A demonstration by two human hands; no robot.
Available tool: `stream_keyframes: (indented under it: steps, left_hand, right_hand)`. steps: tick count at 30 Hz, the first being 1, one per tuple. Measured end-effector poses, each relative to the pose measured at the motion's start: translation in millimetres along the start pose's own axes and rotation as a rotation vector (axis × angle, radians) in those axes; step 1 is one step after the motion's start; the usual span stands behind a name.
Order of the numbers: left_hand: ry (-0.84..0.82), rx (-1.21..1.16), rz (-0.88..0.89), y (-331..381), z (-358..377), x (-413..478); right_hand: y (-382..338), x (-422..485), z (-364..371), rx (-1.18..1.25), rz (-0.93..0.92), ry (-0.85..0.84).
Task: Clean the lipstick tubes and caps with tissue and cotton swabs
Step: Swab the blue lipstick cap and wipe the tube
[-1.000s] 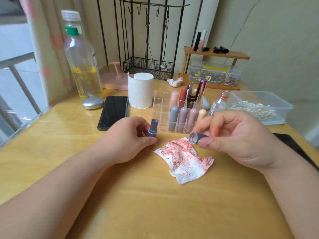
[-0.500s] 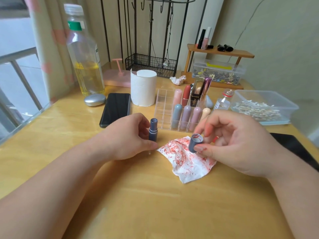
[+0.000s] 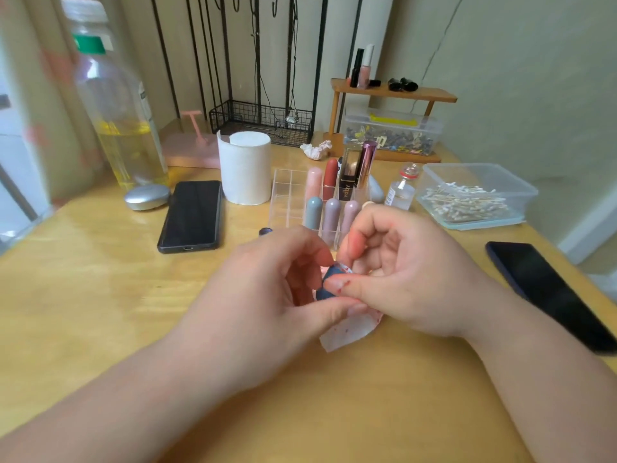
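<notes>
A black smartphone [image 3: 190, 215] lies on the pale wooden worktop [image 3: 83, 295], just beside a silver oval case [image 3: 147, 196].

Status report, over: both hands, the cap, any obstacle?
Right hand pinches dark blue lipstick cap. Left hand pinches red-stained white tissue at it. Nothing in the way.

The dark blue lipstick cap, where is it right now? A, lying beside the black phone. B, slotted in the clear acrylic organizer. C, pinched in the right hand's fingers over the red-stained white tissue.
C: the right hand pinches the dark blue lipstick cap between thumb and forefinger, with the red-stained white tissue showing just beneath it.
</notes>
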State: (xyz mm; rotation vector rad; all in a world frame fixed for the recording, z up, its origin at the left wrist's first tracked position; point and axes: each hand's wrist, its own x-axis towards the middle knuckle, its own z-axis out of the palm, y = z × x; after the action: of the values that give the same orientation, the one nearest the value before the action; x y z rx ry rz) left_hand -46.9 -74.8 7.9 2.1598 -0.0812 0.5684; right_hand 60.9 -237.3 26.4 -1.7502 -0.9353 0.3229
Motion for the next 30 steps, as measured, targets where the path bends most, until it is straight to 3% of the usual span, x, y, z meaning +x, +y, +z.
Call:
stream_keyframes:
  steps: [4,9,11,14,17,19,23,25,30]
  left_hand:
    - [0.067,0.119,0.044,-8.6,-0.8,3.0]
    - [-0.012,-0.042,0.056,-6.0,-1.9,1.7]
    - [-0.029,-0.108,-0.029,-4.3,-3.6,2.4]
    - [-0.131,0.017,-0.262,-3.3,-9.9,6.3]
    - [-0.341,-0.019,-0.497,1.2,-15.8,11.1]
    - [-0.406,-0.043,-0.567,3.6,-17.4,11.0]
    - [-0.411,-0.014,-0.571,5.4,-15.1,10.8]
    - [-0.371,-0.022,-0.555,2.9,-13.5,11.1]
    - [-0.286,-0.403,-0.474,-2.8,-11.9,10.2]
  right_hand:
    - [-0.8,0.3,2.0,0.181,-0.006,-0.021]
    - [-10.2,-1.2,-20.5,-0.001,0.063,-0.121]
    - [-10.0,1.5,-30.8,-0.131,0.195,-0.055]
    - [-1.3,7.5,-24.7,-0.345,0.440,0.053]
    - [9.3,6.7,-9.6,-0.651,0.542,0.007]
    - [11.1,5.7,-3.8,-0.718,0.554,-0.055]
    - [15.2,6.9,-4.0,-0.615,0.582,-0.169]
    - [15.5,6.7,-6.6,-0.412,0.548,-0.154]
    - [3.6,6.9,-24.4,0.171,0.440,-0.048]
